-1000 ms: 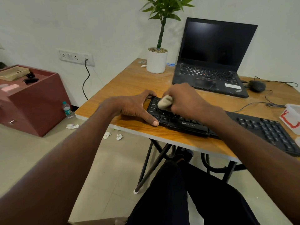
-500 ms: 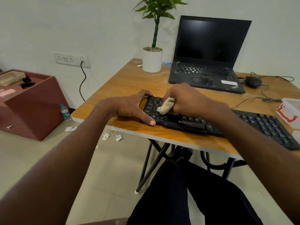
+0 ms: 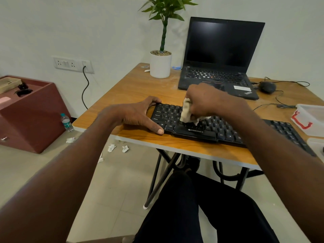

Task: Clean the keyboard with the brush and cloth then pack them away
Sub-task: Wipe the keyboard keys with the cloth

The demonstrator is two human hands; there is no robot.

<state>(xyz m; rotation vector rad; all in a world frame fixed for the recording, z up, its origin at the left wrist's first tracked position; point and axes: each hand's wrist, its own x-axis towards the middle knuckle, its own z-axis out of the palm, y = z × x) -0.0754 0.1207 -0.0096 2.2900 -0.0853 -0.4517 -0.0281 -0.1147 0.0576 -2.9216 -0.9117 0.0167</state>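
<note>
A black keyboard (image 3: 192, 132) lies along the front edge of the wooden table (image 3: 133, 88). My right hand (image 3: 206, 100) grips a crumpled cream cloth (image 3: 186, 112) and presses it on the keys left of the keyboard's middle. My left hand (image 3: 138, 114) clasps the keyboard's left end, thumb on the front corner and fingers curled over the back corner. No brush is in view.
Behind the keyboard stands an open black laptop (image 3: 220, 55), with a potted plant (image 3: 160, 64) to its left and a mouse (image 3: 267, 86) to its right. A clear plastic box (image 3: 310, 118) with a red latch sits at the right edge. Paper scraps (image 3: 112, 147) litter the floor.
My right hand has slid the cloth rightward along the keys, from the left end toward the middle. My left hand stays on the keyboard's left end.
</note>
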